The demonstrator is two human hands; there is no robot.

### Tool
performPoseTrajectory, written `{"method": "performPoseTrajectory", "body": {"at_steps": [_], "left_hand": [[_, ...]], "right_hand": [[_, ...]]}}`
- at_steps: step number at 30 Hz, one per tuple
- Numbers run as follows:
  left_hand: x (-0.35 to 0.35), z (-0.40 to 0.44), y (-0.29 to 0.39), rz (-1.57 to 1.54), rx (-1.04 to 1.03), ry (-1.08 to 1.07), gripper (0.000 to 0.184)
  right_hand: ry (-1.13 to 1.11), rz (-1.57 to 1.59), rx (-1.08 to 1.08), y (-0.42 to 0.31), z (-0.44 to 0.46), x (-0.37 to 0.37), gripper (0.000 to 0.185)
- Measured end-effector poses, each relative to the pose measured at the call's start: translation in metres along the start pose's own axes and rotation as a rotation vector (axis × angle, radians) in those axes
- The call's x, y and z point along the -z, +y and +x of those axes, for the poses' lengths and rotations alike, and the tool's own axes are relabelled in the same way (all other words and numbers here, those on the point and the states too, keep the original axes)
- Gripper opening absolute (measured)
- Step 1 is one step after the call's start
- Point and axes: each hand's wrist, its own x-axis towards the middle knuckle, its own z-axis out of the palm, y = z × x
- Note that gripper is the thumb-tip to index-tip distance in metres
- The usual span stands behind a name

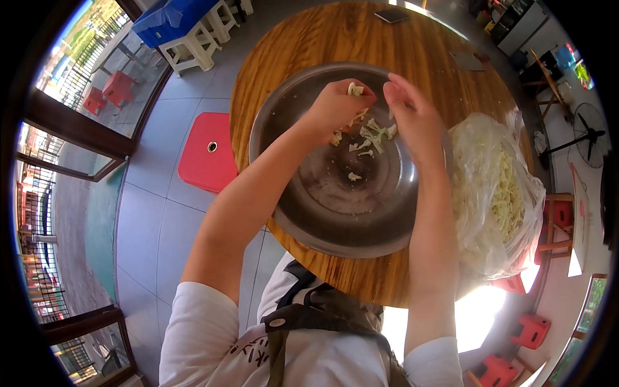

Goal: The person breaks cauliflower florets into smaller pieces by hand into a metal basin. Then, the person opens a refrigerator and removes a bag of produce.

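Observation:
A wide metal basin (pixel 335 233) stands on the round wooden table, with several small cauliflower florets (pixel 371 138) in it, mostly in the far half. One lone floret (pixel 354 176) lies nearer its middle. Over the basin, my left hand (pixel 338 109) is closed around cauliflower pieces (pixel 354 89); pale bits show at its fingers and just under it. My right hand (pixel 416 116) hovers above the basin's right side, a short gap from the left. Its thumb and forefinger are apart, and no held piece is plain to see. The other right fingers are partly hidden.
Right of the basin, a clear plastic bag (pixel 493 193) full of pale cut pieces sits on the wooden table (pixel 309 39). A dark phone-like slab (pixel 392 15) lies at the far edge. A red stool (pixel 207 151) stands left; a fan (pixel 587 133) is at right.

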Motion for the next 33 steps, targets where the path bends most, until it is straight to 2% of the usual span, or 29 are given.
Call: {"method": "performPoseTrajectory", "body": {"at_steps": [1,2,4,6,10,13,14,17,18,21,25,27,31,32,33], "left_hand": [[0.000,0.002,-0.005,0.062,-0.021,0.024,0.016],[0.000,0.005,-0.013,0.175,-0.139,0.027,0.016],[-0.002,0.008,-0.024,0.401,-0.376,0.034,0.016],[-0.002,0.007,-0.022,0.307,-0.167,-0.053,0.016],[-0.008,-0.007,0.008,0.054,0.179,-0.075,0.017],[0.007,0.005,0.001,-0.322,0.292,-0.135,0.020],[0.010,0.007,-0.001,-0.491,0.307,-0.165,0.024],[0.022,0.017,-0.012,-0.748,0.312,-0.013,0.029],[0.022,0.015,-0.008,-0.744,0.327,0.018,0.030],[0.013,0.007,0.000,-0.686,0.315,0.027,0.025],[0.006,0.008,-0.007,-0.539,0.234,-0.111,0.023],[0.006,0.005,-0.003,-0.503,0.233,-0.106,0.022],[0.012,0.007,0.001,-0.635,0.333,-0.115,0.021],[0.013,0.008,0.000,-0.672,0.348,-0.114,0.020],[0.015,0.010,0.000,-0.708,0.364,-0.112,0.020]], "right_hand": [[-0.038,0.012,0.061,-0.001,-0.001,-0.004,0.028],[-0.075,0.023,0.122,-0.001,-0.002,-0.005,0.026],[-0.208,-0.019,0.115,-0.002,-0.005,-0.005,0.025],[-0.264,-0.018,0.081,-0.005,-0.007,-0.004,0.022],[-0.050,-0.016,-0.055,-0.006,-0.003,-0.001,0.023],[0.077,-0.008,-0.060,0.002,0.001,0.003,0.028],[0.077,-0.043,-0.044,0.005,0.001,0.004,0.031],[0.036,-0.035,0.016,0.008,0.002,-0.004,0.038],[0.014,-0.017,0.035,0.007,0.000,-0.007,0.041],[-0.259,0.012,-0.056,-0.002,-0.005,-0.006,0.046],[-0.347,-0.088,-0.047,-0.009,-0.008,-0.008,0.036],[-0.290,-0.001,-0.089,-0.010,-0.008,-0.006,0.030],[-0.085,0.071,-0.138,-0.002,-0.002,-0.002,0.024],[-0.030,0.122,-0.226,-0.001,0.000,0.000,0.025],[-0.003,0.036,-0.208,0.002,0.003,0.003,0.027]]}}
